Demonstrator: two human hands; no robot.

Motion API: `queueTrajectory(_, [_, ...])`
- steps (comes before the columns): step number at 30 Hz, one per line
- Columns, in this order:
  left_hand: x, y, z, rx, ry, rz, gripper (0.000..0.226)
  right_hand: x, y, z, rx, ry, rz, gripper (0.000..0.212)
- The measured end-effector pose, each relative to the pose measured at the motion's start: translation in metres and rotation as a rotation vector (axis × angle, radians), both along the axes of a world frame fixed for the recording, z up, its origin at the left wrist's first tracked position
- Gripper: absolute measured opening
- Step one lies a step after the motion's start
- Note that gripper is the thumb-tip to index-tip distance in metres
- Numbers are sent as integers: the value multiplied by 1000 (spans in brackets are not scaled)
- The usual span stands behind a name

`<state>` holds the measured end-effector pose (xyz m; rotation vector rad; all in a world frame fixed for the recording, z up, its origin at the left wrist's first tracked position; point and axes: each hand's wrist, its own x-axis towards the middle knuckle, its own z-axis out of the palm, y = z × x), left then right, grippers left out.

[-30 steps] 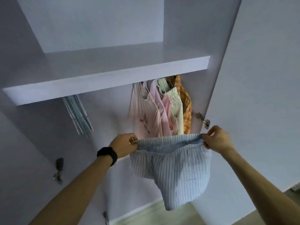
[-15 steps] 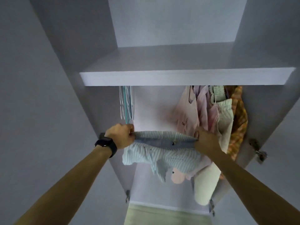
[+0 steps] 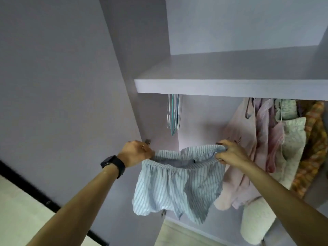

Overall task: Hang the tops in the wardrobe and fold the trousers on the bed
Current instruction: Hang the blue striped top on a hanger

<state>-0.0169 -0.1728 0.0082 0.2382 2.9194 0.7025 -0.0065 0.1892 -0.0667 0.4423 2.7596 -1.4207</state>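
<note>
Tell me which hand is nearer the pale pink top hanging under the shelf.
Right. The right hand sits just in front of the pale pink top; the left hand grips the far end of the striped shorts, below the empty hangers.

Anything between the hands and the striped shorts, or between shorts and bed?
Nothing: left hand and right hand grip the striped shorts at the waistband. The bed is out of view, so that path is unknown.
</note>
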Motion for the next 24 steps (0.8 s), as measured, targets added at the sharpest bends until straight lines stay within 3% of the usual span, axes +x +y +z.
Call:
queueTrajectory(3, [0, -18, 5, -186, 58, 55, 18, 6, -5, 12, 133, 98, -25, 21])
queueTrajectory(6, [2, -32, 10, -257, 77, 81, 12, 4, -8, 18, 34, 149, -51, 16])
queueTrajectory(10, [-1, -36, 16, -501, 152, 46, 28, 1, -13, 25, -3, 143, -16, 16])
queueTrajectory(15, [-6, -29, 30, -789, 483, -76, 32, -6, -20, 30, 488, 113, 144, 19])
queueTrajectory(18, [-11, -24, 46, -944, 659, -168, 44, -19, -30, 29, 617, 156, 179, 19])
queueTrajectory(21, [-22, -17, 64, -1077, 648, -206, 50, -33, -39, 17, 638, 126, 221, 20])
queueTrajectory(24, [-36, -16, 75, -1170, 595, -138, 52, -60, -45, 7, 527, 129, 290, 24])
